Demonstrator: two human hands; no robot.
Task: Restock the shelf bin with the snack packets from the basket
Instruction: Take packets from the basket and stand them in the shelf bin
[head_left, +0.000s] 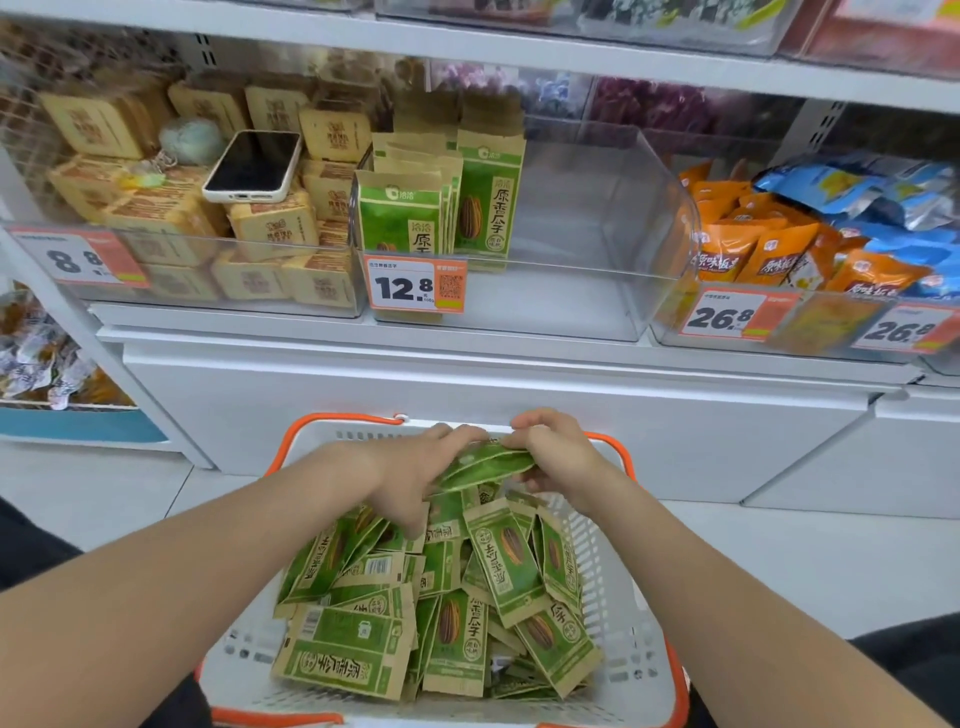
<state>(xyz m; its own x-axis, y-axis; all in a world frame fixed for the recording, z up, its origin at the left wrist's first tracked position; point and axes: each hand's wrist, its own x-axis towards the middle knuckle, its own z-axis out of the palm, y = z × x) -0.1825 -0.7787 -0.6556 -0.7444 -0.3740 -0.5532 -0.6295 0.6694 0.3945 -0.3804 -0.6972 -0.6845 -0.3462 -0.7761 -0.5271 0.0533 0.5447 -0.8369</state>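
I have both bare forearms stretched forward over the basket (615, 597). Near its far rim my left hand (410, 467) and right hand (558, 457) come together, each gripping an end of one green packet (483, 466), raised above the basket's pile.

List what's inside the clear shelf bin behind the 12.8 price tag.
Green snack packets stand upright at the left of the clear bin; the rest shows bare floor. The price tag hides the front packets' bottoms.

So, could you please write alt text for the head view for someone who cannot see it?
The left hand and right hand hold a green snack packet over a white basket heaped with matching packets. The clear shelf bin beyond, tagged 12.8, has a few packets standing at its left.
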